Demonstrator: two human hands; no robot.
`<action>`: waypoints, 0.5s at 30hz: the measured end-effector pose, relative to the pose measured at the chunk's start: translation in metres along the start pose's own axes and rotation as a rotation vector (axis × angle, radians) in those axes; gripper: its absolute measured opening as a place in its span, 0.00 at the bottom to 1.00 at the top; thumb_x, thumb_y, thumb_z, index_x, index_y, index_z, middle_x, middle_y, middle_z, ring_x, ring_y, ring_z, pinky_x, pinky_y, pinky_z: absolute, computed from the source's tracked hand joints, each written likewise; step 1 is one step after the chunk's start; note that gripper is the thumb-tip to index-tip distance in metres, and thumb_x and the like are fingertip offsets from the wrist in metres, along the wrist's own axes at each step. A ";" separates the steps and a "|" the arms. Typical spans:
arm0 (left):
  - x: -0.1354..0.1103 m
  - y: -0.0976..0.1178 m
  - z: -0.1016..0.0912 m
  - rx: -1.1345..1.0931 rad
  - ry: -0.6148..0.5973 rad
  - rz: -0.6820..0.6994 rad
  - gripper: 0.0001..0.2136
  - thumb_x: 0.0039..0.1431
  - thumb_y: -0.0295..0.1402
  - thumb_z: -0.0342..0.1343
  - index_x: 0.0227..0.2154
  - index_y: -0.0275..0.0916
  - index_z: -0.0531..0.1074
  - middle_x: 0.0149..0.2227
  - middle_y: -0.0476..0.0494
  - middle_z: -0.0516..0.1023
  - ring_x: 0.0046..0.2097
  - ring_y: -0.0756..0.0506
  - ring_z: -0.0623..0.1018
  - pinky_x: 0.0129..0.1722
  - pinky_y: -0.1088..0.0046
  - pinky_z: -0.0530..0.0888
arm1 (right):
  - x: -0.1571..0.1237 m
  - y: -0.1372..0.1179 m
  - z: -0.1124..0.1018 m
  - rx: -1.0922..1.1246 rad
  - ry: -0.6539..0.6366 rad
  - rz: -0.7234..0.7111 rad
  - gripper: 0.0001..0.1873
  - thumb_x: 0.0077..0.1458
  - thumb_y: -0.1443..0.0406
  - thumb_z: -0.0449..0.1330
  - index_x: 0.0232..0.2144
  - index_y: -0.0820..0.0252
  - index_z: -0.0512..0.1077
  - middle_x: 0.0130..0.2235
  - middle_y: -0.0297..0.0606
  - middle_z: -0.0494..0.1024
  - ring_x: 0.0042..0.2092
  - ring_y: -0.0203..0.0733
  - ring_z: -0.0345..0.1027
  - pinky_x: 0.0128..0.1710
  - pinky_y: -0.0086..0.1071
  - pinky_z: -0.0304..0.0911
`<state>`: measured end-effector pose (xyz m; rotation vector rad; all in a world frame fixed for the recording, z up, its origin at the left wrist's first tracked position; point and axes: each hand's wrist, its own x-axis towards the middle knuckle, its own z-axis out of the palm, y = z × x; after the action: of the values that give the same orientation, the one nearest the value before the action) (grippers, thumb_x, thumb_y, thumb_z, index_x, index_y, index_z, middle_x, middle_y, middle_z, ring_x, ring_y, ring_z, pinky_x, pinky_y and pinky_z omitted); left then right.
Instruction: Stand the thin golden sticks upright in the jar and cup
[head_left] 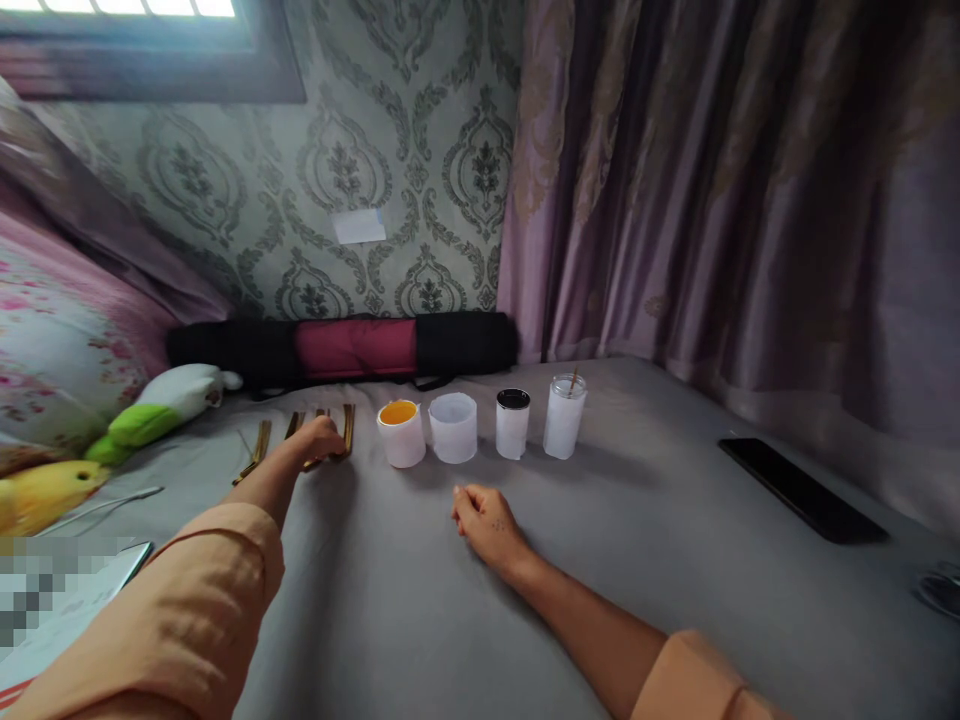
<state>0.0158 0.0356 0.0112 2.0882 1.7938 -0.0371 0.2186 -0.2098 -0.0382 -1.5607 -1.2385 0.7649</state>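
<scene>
My left hand (324, 437) reaches down among several narrow gold strips (349, 428) on the grey sheet. Its fingers are curled over the middle of one strip, and their tips are hidden, so what they grip cannot be made out. Lying on the sheet, my right hand (486, 520) is loosely closed, with no object showing in it. Beyond the hands stand a white cup with orange contents (402, 440), a wider whitish cup (454, 430), a white-wrapped container with a black top (513, 428), and a white-wrapped jar (564, 420) holding a thin brown stick (574, 381).
A black and red rolled bag (356, 348) lies along the wall. Plush toys (169, 405) and a white cable (112, 505) are at the left. A black phone-like slab (799, 488) lies at the right, near the purple curtain (697, 200).
</scene>
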 end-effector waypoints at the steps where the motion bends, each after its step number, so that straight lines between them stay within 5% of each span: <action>1: 0.000 0.000 0.000 0.003 0.000 -0.004 0.03 0.31 0.27 0.52 0.10 0.35 0.64 0.10 0.45 0.61 0.17 0.46 0.67 0.15 0.75 0.61 | 0.000 0.000 0.000 -0.005 0.002 -0.002 0.21 0.56 0.57 0.44 0.19 0.63 0.64 0.16 0.30 0.62 0.19 0.29 0.54 0.20 0.23 0.46; 15: 0.004 0.000 -0.001 0.027 0.061 -0.012 0.02 0.31 0.26 0.52 0.11 0.35 0.65 0.12 0.43 0.65 0.17 0.46 0.68 0.16 0.75 0.62 | 0.000 -0.001 0.000 0.001 -0.006 0.026 0.20 0.55 0.57 0.44 0.19 0.62 0.64 0.16 0.30 0.62 0.19 0.28 0.53 0.19 0.23 0.46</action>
<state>0.0159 0.0392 0.0106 2.1194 1.8510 -0.0012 0.2179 -0.2100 -0.0377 -1.5772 -1.2239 0.7868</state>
